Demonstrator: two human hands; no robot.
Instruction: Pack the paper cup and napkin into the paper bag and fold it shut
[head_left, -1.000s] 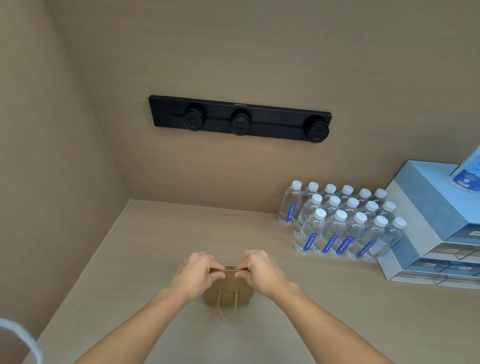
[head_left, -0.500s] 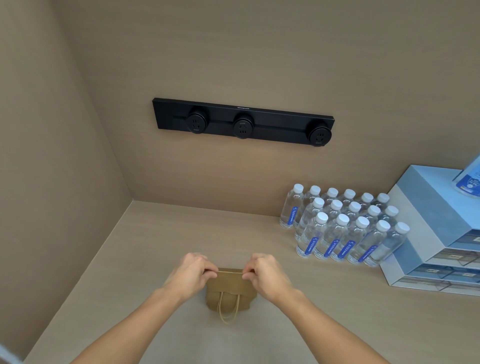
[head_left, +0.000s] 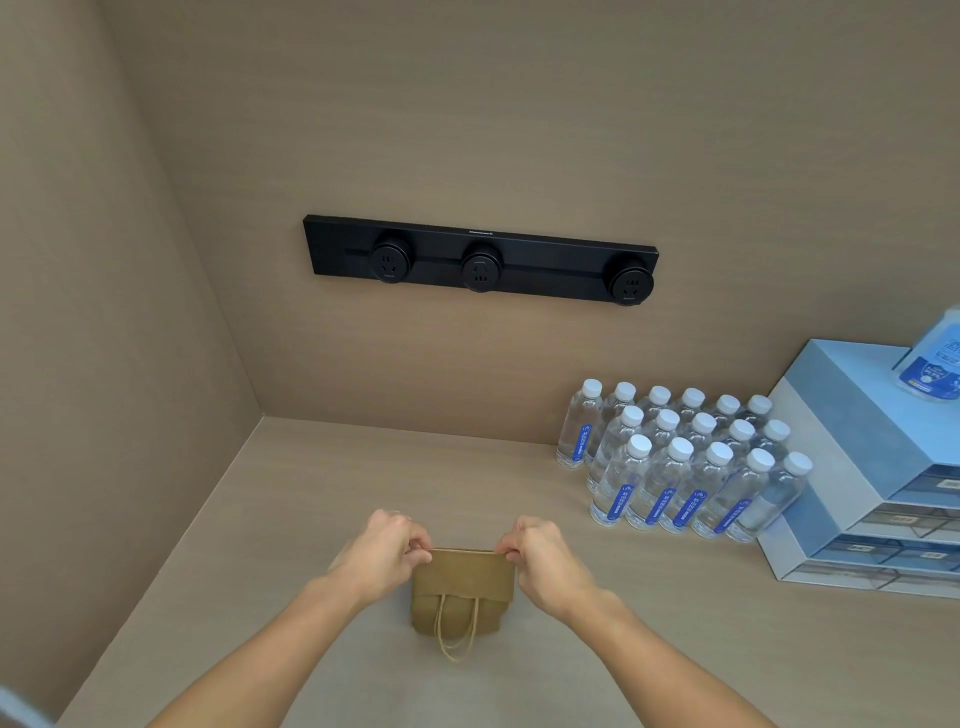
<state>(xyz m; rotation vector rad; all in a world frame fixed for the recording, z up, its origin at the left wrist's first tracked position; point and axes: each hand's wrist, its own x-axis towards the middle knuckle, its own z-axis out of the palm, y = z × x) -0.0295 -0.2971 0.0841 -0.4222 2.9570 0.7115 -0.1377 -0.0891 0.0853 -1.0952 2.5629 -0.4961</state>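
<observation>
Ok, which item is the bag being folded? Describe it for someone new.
On the beige counter, left of the water bottles, sits a small brown paper bag. Both hands pinch its folded-over top edge. It alone is brown, with twine handles hanging in front.

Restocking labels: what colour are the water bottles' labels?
Blue with white print, on the water bottles; head view shows them.

One paper bag (head_left: 464, 587) on the counter, two hands on it: left hand (head_left: 383, 558), right hand (head_left: 545, 561). Seventeen water bottles (head_left: 675, 462) in three rows. Three round sockets (head_left: 480, 270) on the wall rail.
</observation>
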